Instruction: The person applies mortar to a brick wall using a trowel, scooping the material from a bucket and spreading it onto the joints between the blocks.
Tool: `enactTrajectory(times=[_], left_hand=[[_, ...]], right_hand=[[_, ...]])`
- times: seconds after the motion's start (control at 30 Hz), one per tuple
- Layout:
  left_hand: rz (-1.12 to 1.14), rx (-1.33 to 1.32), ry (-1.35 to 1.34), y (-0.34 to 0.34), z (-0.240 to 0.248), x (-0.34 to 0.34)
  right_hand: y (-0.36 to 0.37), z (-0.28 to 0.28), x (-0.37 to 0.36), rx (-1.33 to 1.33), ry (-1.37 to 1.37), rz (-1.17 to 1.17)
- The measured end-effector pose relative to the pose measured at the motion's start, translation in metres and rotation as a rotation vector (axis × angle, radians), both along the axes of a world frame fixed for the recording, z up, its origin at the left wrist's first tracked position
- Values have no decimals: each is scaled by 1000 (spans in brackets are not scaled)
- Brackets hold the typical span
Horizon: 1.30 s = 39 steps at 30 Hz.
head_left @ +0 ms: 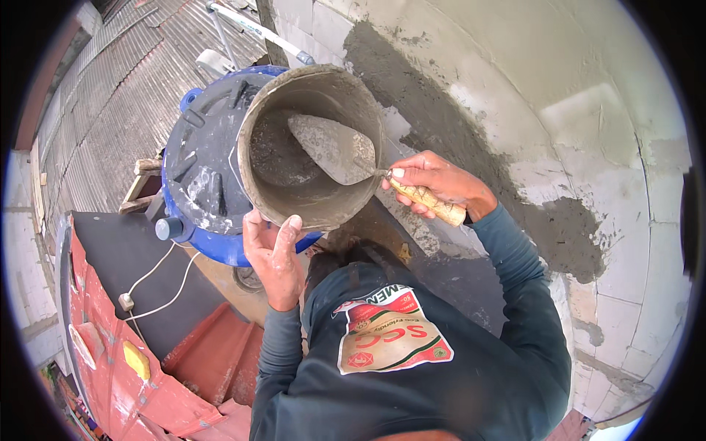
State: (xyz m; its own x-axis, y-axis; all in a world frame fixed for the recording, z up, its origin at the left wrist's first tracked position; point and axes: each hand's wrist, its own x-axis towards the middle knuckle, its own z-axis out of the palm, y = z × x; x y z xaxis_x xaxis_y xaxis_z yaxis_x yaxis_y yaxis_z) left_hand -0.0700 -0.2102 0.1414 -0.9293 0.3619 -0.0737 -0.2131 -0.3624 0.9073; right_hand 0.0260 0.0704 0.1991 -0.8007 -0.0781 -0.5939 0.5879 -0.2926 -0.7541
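Note:
My right hand (443, 184) is closed round the wooden handle of a trowel (332, 148). The trowel's mortar-coated blade reaches inside a bucket (320, 204), which is tilted with its mouth toward me. Wet grey mortar (278, 158) lies at the bottom, partly hidden by the blade. At the near rim my left hand (276, 257) grips the bucket, thumb and fingers at its edge. Behind and beneath the bucket is a blue tank (213, 248) with a black, mortar-splashed lid (198, 173).
To the right, a block wall (618, 250) carries a dark band of wet mortar (456, 110). A white pipe (257, 28) rises behind the tank. A white cable (173, 298), red metal sheeting (121, 375) and a yellow sponge-like block (136, 360) are at left. Corrugated roofing (103, 95) lies beyond.

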Motion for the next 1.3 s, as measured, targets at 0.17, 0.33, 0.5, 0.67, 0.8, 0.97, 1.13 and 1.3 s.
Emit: enactTrajectory(times=[0.17,0.33,0.5,0.67,0.8,0.97,1.13,1.3], left_hand=[[128,52,-38,-5,17,-39],[339,99,-2,-28,14,-79],[448,53,92,-90,10,-101],[684,-91,40,-119,25,-88],[755,-116,-4,-143,22,-73],[740,-121,-59,-166,12,-64],[680,56,-140,-185,-9,-40],[644,99,-97,-157,-5,-49]], right_hand=[[6,30,-2,46,-20,-152],[36,8,15,225,-31,-226],[71,-89,23,356,-73,-192],[100,-194,18,189,-161,-224],[123,-227,-3,-110,-263,-300],[187,-310,-56,-611,-191,-507],[173,-166,-16,-282,7,-544],[139,-179,-23,269,-100,-440]])
